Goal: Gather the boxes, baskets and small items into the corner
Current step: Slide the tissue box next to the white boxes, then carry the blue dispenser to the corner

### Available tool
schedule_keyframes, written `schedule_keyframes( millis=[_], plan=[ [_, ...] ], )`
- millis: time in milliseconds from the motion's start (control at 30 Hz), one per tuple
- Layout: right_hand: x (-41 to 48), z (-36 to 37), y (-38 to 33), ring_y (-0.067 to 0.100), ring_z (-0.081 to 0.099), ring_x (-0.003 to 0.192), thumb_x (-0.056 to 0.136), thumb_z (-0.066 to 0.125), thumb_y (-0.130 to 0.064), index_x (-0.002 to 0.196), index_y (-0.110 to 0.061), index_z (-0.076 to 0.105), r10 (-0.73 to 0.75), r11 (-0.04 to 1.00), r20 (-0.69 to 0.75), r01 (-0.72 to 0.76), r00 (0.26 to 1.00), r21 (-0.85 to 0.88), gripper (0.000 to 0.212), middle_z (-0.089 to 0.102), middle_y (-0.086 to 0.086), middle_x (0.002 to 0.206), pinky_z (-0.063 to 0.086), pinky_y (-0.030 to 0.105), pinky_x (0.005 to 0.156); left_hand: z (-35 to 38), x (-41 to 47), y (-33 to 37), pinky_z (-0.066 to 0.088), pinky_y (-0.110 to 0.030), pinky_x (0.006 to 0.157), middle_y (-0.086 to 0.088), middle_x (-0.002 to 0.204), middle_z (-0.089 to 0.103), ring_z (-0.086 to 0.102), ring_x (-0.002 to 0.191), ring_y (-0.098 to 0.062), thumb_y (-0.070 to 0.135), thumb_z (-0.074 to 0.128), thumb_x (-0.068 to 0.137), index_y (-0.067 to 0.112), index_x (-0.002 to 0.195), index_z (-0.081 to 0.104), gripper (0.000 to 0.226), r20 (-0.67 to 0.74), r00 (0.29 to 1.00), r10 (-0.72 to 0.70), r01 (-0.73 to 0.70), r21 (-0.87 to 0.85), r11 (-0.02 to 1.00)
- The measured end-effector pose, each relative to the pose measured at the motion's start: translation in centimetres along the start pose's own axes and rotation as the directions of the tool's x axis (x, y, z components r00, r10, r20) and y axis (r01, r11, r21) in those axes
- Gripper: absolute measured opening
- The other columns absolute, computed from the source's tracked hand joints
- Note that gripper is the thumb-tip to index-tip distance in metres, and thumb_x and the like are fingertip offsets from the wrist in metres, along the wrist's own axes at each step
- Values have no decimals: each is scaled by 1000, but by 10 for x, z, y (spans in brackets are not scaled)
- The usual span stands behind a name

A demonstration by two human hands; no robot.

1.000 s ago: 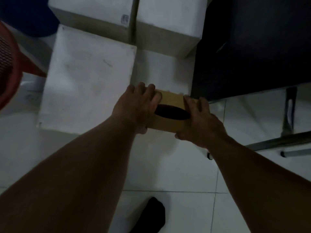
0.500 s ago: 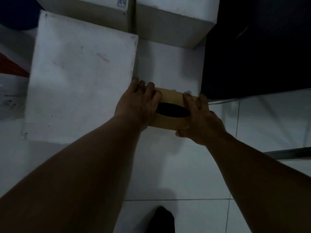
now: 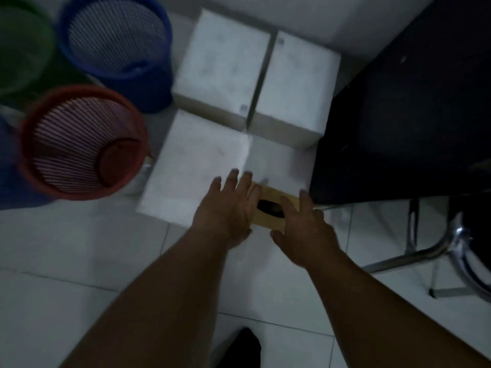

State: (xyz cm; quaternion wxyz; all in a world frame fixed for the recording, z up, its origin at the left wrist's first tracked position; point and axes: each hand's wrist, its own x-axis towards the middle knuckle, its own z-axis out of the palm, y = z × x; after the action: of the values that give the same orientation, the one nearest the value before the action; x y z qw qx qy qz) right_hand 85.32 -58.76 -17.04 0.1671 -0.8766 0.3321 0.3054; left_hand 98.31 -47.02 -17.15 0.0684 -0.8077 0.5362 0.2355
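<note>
In the head view, the tan tissue box (image 3: pixel 275 199), marked by a dark oval slot, is seen at frame centre, between a large white box (image 3: pixel 196 166) and a dark cabinet (image 3: pixel 398 115). Its ends are flanked by the left hand (image 3: pixel 225 208) and the right hand (image 3: pixel 303 229), fingers straight and spread, nothing gripped. It is judged light, stiff yet crushable, and best taken by its short ends.

The tissue box (image 3: pixel 276 205) sits between a flat box (image 3: pixel 196 166) on its left and a cabinet (image 3: pixel 398 115) on its right, two taller boxes (image 3: pixel 223 67) stand side by side behind them, baskets (image 3: pixel 66 144) cluster farther left, and a chair base (image 3: pixel 414 254) lies to the right.
</note>
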Motion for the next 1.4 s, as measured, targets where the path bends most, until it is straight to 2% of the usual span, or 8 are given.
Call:
schedule_keyframes(
  millis=[167, 367, 567, 733, 833, 1000, 1267, 1400],
  plan=[
    [-126, -109, -77, 35, 41, 129, 94, 53, -45, 152, -32, 24, -153, 988, -145, 152, 978, -15, 66, 19, 9, 158, 43, 42, 98, -144, -114, 0, 28, -50, 111, -15, 160, 11, 14, 145, -37, 44, 50, 95, 15, 151, 19, 70, -78, 991, -106, 104, -31, 994],
    [-279, -227, -115, 33, 48, 122, 94, 52, -43, 148, -29, 33, -99, 992, -290, 117, 952, 45, 58, 42, 8, 143, 49, 45, 93, -298, -236, 6, 43, -45, 100, -9, 148, 33, 36, 130, -30, 53, 56, 89, 18, 141, 37, 65, -285, 954, -95, 98, -4, 995],
    [-402, -273, -81, 32, 56, 116, 95, 49, -41, 135, -26, 49, 177, 978, -419, -111, 891, 177, 44, 57, 8, 127, 49, 41, 90, -368, -296, 47, 47, -41, 89, -4, 134, 47, 46, 115, -27, 44, 53, 91, 19, 130, 50, 47, -436, 886, 162, -131, 100, 986],
    [-509, -253, -42, 32, 59, 113, 94, 48, -43, 126, -25, 56, 449, 884, -468, -300, 761, 359, 37, 61, 9, 123, 49, 39, 87, -387, -334, 123, 50, -40, 78, -7, 116, 57, 53, 102, -29, 39, 58, 89, 18, 117, 61, 35, -450, 782, 430, -358, 240, 902],
    [-588, -227, -12, 31, 57, 116, 94, 48, -44, 126, -27, 57, 603, 787, -450, -403, 658, 467, 38, 62, 9, 126, 49, 38, 92, -386, -358, 201, 52, -39, 61, -12, 92, 61, 58, 83, -34, 32, 74, 76, 13, 93, 66, 27, -416, 662, 624, -533, 324, 782],
    [-753, -142, 40, 30, 58, 111, 96, 45, -47, 125, -27, 57, 837, 544, -367, -556, 405, 628, 37, 62, 7, 123, 50, 39, 89, -355, -436, 372, 46, -37, 51, -12, 78, 57, 55, 68, -35, 30, 61, 77, 12, 77, 60, 18, -361, 294, 885, -785, 437, 439],
    [-1042, 107, 46, 32, 59, 108, 96, 46, -45, 121, -24, 60, 997, -82, 69, -683, -46, 725, 35, 61, 10, 123, 50, 36, 86, -188, -674, 599, 46, -36, 50, -8, 79, 60, 58, 69, -31, 31, 78, 69, 15, 79, 65, 23, -44, -166, 985, -908, 397, -136],
    [-1131, 197, 30, 33, 60, 106, 96, 47, -43, 119, -25, 62, 955, -290, 253, -644, -152, 708, 33, 62, 10, 123, 51, 36, 86, -108, -752, 641, 43, -34, 51, -5, 83, 61, 59, 74, -28, 34, 73, 75, 17, 83, 64, 21, 177, -229, 957, -891, 358, -279]
  ],
)
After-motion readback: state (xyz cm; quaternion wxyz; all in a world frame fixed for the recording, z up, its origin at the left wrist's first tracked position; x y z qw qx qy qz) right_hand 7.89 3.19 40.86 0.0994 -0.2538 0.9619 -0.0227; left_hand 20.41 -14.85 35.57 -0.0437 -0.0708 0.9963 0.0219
